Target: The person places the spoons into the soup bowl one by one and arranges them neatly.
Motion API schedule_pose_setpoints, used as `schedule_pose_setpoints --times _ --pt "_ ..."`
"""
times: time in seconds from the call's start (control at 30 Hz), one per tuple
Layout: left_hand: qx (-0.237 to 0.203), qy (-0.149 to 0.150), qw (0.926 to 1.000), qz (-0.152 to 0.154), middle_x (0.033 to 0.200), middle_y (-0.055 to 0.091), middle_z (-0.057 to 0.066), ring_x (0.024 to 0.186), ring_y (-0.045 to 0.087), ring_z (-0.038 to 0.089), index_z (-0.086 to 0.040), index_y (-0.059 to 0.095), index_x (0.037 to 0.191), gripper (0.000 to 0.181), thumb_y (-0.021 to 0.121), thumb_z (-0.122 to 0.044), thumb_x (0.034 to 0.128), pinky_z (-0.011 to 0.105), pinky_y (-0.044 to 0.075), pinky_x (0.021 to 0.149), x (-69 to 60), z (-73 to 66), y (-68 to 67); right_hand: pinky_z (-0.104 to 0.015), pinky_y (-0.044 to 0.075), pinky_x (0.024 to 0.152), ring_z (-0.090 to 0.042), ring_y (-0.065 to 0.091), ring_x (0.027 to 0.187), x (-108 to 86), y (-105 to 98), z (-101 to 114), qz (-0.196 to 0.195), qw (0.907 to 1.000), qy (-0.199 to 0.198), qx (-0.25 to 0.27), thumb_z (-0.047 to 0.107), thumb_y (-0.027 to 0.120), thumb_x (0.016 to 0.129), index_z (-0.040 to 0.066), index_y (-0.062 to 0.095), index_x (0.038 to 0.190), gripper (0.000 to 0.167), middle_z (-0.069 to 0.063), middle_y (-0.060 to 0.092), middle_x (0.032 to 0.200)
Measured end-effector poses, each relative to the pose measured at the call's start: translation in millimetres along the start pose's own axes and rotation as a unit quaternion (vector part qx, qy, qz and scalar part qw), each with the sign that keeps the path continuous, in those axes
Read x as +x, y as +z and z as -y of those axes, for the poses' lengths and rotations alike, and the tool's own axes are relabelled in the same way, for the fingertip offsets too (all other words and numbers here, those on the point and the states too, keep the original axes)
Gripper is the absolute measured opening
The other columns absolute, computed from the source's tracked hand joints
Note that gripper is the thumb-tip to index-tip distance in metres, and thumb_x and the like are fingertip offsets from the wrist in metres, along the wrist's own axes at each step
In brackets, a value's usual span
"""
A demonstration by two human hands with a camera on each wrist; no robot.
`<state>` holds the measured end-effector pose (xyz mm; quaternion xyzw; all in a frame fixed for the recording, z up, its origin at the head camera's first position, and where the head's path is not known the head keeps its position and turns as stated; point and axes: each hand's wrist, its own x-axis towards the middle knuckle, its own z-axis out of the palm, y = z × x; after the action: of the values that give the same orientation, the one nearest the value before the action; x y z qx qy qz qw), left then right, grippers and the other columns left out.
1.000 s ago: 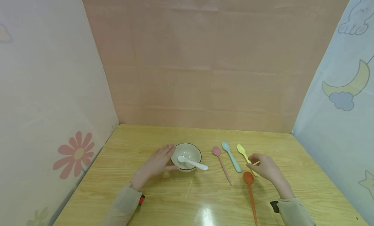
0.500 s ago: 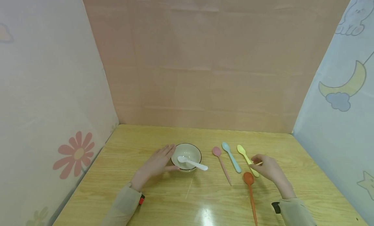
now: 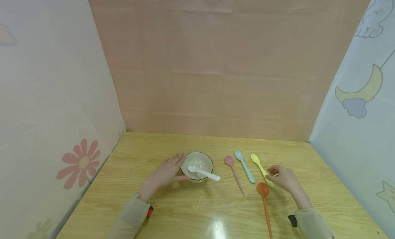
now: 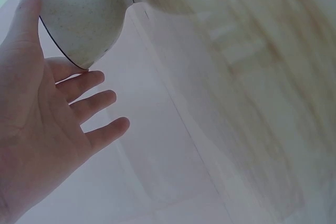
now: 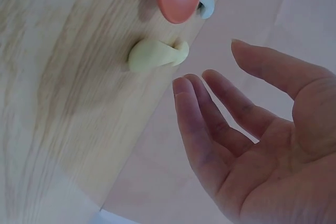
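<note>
A cream bowl (image 3: 202,160) with a dark rim stands on the table, a white spoon (image 3: 208,174) leaning in it with its handle over the near rim. My left hand (image 3: 165,171) touches the bowl's left side, thumb and forefinger at the rim; in the left wrist view the other fingers (image 4: 97,106) stretch out loosely. To the right, my right hand (image 3: 284,177) hovers beside the handle of a yellow spoon (image 3: 260,167), fingers loosely bent. The right wrist view shows a gap between these fingers (image 5: 191,119) and the yellow spoon, and nothing in the hand.
Left of the yellow spoon lie a light blue spoon (image 3: 245,167) and a pink spoon (image 3: 235,175). An orange spoon (image 3: 263,189) lies nearer, its long handle toward the front. Fabric walls (image 3: 216,78) border the wooden table (image 3: 172,215) at the back and sides.
My right hand has drawn slightly to the right and nearer, away from the yellow spoon's handle. The left hand, the bowl and the spoons have stayed put.
</note>
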<state>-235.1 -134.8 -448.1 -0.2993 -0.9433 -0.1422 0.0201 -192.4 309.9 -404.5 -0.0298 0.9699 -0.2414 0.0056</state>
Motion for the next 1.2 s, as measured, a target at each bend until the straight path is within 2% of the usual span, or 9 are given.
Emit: schedule_pose_setpoints --times 0.73,0.97,1.2 --pt "0.003 0.003 1.0000 -0.003 0.161 0.032 0.017 0.149 0.031 0.038 -0.002 0.030 0.155 0.095 0.057 -0.064 0.0891 0.059 0.033 0.118 0.0 -0.8 -1.3 -0.038 0.055 0.068 -0.034 0.067 0.089 14.6 10.9 -22.1 0.021 0.9997 0.013 0.003 0.019 0.071 0.087 -0.009 0.065 0.110 0.037 -0.022 0.071 0.096" --pt "0.008 0.000 1.0000 -0.002 0.161 0.032 0.016 0.149 0.031 0.038 -0.002 0.029 0.155 0.095 0.056 -0.065 0.0892 0.059 0.032 0.118 0.0 -0.7 -0.7 -0.035 0.057 0.065 -0.032 0.069 0.086 17.1 12.4 -23.5 0.029 0.9989 0.031 0.020 0.016 0.072 0.086 -0.010 0.064 0.110 0.037 -0.026 0.070 0.099" --pt "0.008 0.001 1.0000 -0.002 0.161 0.032 0.017 0.149 0.032 0.037 -0.003 0.029 0.155 0.095 0.056 -0.066 0.0892 0.059 0.033 0.118 0.7 0.8 0.2 -0.034 0.055 0.065 -0.032 0.068 0.087 18.4 12.0 -23.0 0.030 0.9989 0.032 0.018 0.016 0.073 0.084 -0.009 0.065 0.109 0.036 -0.025 0.071 0.099"
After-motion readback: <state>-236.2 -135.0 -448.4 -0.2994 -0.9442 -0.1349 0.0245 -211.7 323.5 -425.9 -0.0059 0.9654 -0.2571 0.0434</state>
